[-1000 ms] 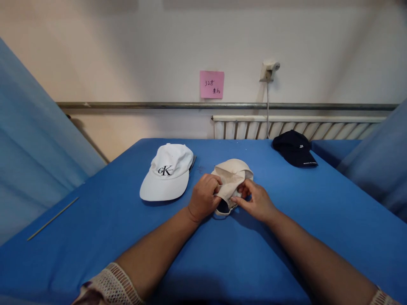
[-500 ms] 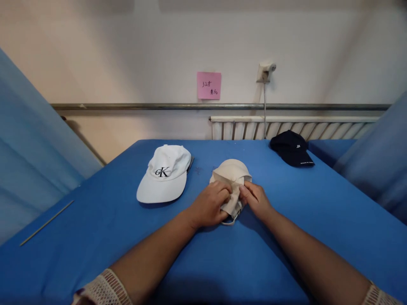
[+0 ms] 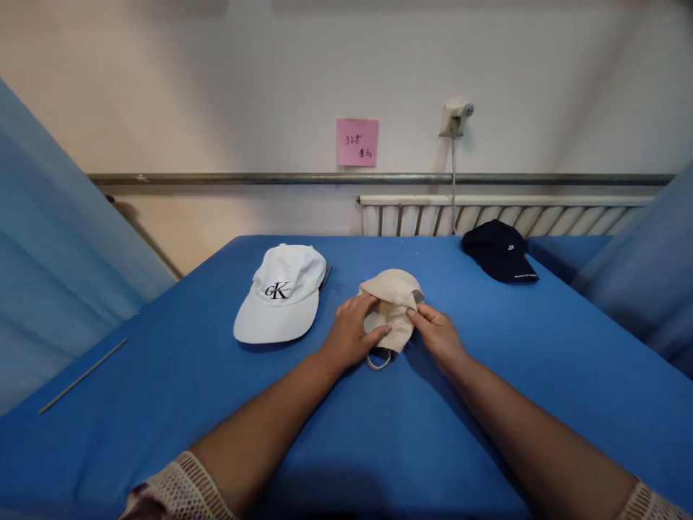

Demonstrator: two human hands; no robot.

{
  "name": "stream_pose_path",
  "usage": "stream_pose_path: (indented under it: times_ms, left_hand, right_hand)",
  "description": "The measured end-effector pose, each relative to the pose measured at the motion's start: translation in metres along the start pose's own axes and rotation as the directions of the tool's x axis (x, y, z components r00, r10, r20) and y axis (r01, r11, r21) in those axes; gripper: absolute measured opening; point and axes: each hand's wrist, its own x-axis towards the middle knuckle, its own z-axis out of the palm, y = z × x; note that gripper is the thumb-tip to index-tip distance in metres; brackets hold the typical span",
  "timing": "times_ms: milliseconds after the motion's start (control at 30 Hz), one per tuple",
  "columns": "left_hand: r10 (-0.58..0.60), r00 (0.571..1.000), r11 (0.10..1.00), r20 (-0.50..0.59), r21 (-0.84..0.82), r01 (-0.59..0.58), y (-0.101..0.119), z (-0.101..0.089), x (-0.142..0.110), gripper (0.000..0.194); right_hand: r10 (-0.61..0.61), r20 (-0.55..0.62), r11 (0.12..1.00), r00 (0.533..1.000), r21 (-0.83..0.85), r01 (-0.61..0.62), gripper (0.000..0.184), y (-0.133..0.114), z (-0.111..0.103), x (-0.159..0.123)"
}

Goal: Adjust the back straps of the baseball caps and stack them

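Observation:
A beige cap, partly folded and creased, lies in the middle of the blue-covered table, a strap loop sticking out at its near end. My left hand is around its left side, thumb laid over the near part and the other fingers partly hidden at the folded cloth. At the cap's right edge, my right hand pinches the fabric between thumb and fingers. To the left rests a white cap with black letters, its brim towards me. A dark navy cap sits at the far right.
A thin stick lies on the blue table cover at the left. Blue curtains hang at both sides. Behind the table are a radiator, a metal rail, a socket with a cord and a pink note.
My left hand has opened from a curled grip and shifted slightly left, thumb now over the cap. The near cloth is spread flatter, and the strap loop has swung left.

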Motion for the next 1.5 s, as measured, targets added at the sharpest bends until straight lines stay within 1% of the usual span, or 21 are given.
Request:
stream_pose_path:
  times_ms: [100,167,267,467,600,667,733,767,833,933,1000,1100,1167,1233,1300,1367,1400,1433,1500]
  left_hand:
    - [0.014,1.000,0.999,0.000,-0.037,-0.014,0.001,0.001,0.000,0.055]
    - [-0.009,1.000,0.999,-0.024,-0.052,0.008,0.001,0.003,0.001,0.052]
    - [-0.063,0.998,0.993,-0.031,-0.102,0.059,0.001,0.005,0.002,0.042]
    - [-0.128,0.992,0.949,0.012,-0.288,0.126,0.005,0.011,0.005,0.013]
    - [-0.150,0.988,0.936,0.035,-0.318,0.153,0.005,0.011,0.006,0.007]
    - [-0.155,0.987,0.935,0.047,-0.315,0.162,0.005,0.009,0.007,0.007]
    - [-0.149,0.987,0.933,0.062,-0.321,0.161,0.007,0.005,0.007,0.009]
    - [-0.144,0.987,0.931,0.070,-0.328,0.159,0.008,0.002,0.007,0.009]
    - [-0.136,0.987,0.925,0.083,-0.346,0.156,0.011,-0.002,0.007,0.011]
    - [-0.135,0.988,0.922,0.079,-0.355,0.155,0.015,-0.007,0.005,0.012]
    - [-0.148,0.987,0.918,0.057,-0.363,0.159,0.014,-0.009,0.005,0.013]
    - [-0.210,0.978,0.885,-0.002,-0.425,0.189,0.008,-0.013,0.007,0.016]
    - [-0.292,0.955,0.826,-0.044,-0.516,0.229,0.004,-0.015,0.010,0.023]
    - [-0.385,0.922,0.711,-0.037,-0.648,0.271,0.002,-0.018,0.013,0.029]
    - [-0.462,0.887,0.542,0.027,-0.782,0.306,0.004,-0.019,0.014,0.031]
    - [-0.509,0.853,0.367,0.116,-0.867,0.336,0.008,-0.018,0.013,0.031]
    - [-0.519,0.840,0.293,0.157,-0.890,0.348,0.010,-0.016,0.012,0.031]
    - [-0.521,0.832,0.234,0.193,-0.905,0.356,0.013,-0.013,0.011,0.031]
    - [-0.500,0.830,0.157,0.249,-0.916,0.369,0.018,-0.007,0.009,0.031]
  right_hand:
    - [0.067,0.030,0.959,0.997,0.273,-0.072,0.030,-0.008,0.005,-0.003]
    - [0.108,0.040,0.921,0.993,0.372,-0.115,0.029,-0.013,0.008,-0.005]
    - [0.137,0.071,0.890,0.988,0.428,-0.155,0.027,-0.017,0.009,-0.006]
    - [0.159,0.080,0.885,0.984,0.431,-0.178,0.027,-0.015,0.007,-0.006]
    - [0.100,0.075,0.928,0.992,0.352,-0.120,0.028,-0.007,0.006,-0.005]
    - [0.045,0.019,0.965,0.999,0.257,-0.049,0.026,-0.006,0.005,-0.006]
    - [-0.039,-0.065,0.994,0.997,0.102,0.046,0.027,-0.007,0.003,-0.009]
    - [-0.094,-0.102,0.995,0.990,0.014,0.096,0.029,-0.009,0.002,-0.010]
    - [-0.207,-0.144,0.972,0.968,-0.145,0.186,0.032,-0.013,0.001,-0.015]
    - [-0.325,-0.172,0.919,0.930,-0.291,0.267,0.032,-0.020,-0.001,-0.020]
    - [-0.361,-0.176,0.902,0.916,-0.316,0.295,0.033,-0.024,-0.003,-0.022]
    - [-0.364,-0.193,0.915,0.911,-0.257,0.311,0.035,-0.025,-0.006,-0.019]
    - [-0.344,-0.220,0.926,0.913,-0.243,0.290,0.032,-0.022,-0.006,-0.016]
    - [-0.343,-0.218,0.915,0.914,-0.298,0.272,0.024,-0.017,-0.005,-0.013]
    - [-0.379,-0.150,0.871,0.913,-0.393,0.297,0.020,-0.014,-0.001,-0.013]
    - [-0.420,-0.046,0.806,0.906,-0.477,0.350,0.027,-0.013,0.004,-0.014]
    - [-0.428,0.003,0.778,0.904,-0.507,0.371,0.032,-0.013,0.006,-0.016]
    - [-0.425,0.038,0.758,0.904,-0.531,0.378,0.037,-0.013,0.008,-0.017]
    - [-0.388,0.054,0.739,0.920,-0.578,0.345,0.044,-0.013,0.011,-0.018]
